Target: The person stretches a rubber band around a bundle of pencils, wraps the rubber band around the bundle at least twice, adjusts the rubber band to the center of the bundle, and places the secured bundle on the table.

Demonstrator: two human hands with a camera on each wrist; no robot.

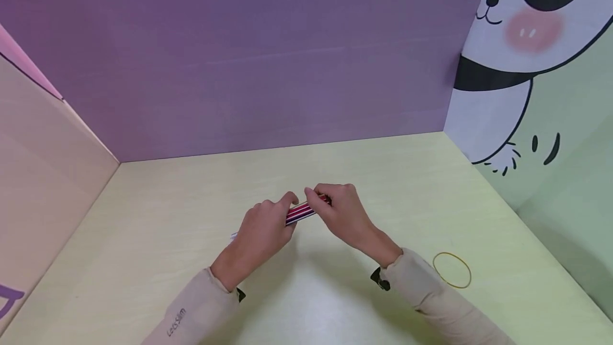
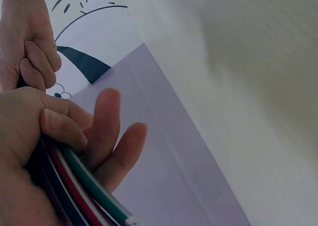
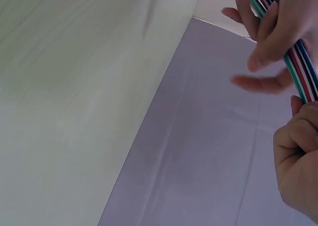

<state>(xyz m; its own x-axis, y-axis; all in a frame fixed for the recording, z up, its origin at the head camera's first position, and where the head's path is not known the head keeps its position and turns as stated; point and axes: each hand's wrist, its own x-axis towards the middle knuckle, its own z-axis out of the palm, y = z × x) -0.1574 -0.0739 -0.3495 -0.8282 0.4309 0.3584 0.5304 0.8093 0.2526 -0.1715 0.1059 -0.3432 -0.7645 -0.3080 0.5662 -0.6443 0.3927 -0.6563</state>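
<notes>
A bundle of thin striped pencils (image 1: 301, 212), in green, red, white and dark blue, is held slantwise above the table between both hands. My left hand (image 1: 265, 224) grips it toward its left end, where a pale tip peeks out. In the left wrist view some left fingers (image 2: 107, 114) stick out past the green pencil (image 2: 94, 184). My right hand (image 1: 346, 213) holds the right end, with the fingers curled round it, as the right wrist view shows. The palms hide much of the bundle. A yellow rubber band (image 1: 452, 270) lies on the table near the right sleeve.
The pale wood-look table (image 1: 191, 196) is bounded by a purple back panel (image 1: 268, 68), a light left panel (image 1: 43, 174) and a green right panel (image 1: 574, 190) with a cartoon animal. Both sleeves cross the table's near side.
</notes>
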